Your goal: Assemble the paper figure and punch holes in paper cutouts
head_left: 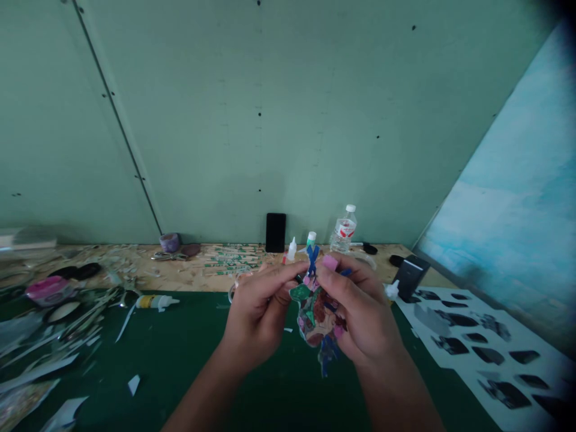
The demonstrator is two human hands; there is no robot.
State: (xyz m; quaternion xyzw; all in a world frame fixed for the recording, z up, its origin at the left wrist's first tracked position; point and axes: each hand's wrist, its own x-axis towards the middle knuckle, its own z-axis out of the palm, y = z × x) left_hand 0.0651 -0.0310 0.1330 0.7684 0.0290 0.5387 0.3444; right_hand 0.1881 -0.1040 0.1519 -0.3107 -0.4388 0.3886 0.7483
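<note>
Above the green mat, both hands come together around a flat, multicoloured cut-out figure (pixel 315 315) with brown, green, pink and blue patches. My right hand (pixel 362 300) has its fingers closed on the figure's right side and upper part. A small pink piece (pixel 330 262) shows by its thumb and fingertips. My left hand (pixel 261 303) is closed at the figure's upper left edge, its index finger stretched toward a blue crossed piece (pixel 312 259) at the top. Exactly what the left fingertips pinch is partly hidden.
A green mat (pixel 189 360) covers the near table. Glue bottles (pixel 153 302), scraps and tools crowd the left. Behind stand a dark phone (pixel 276 233), a small white bottle (pixel 292 248) and a water bottle (pixel 345 228). Printed sheets (pixel 468 336) and a black box (pixel 411 277) are at right.
</note>
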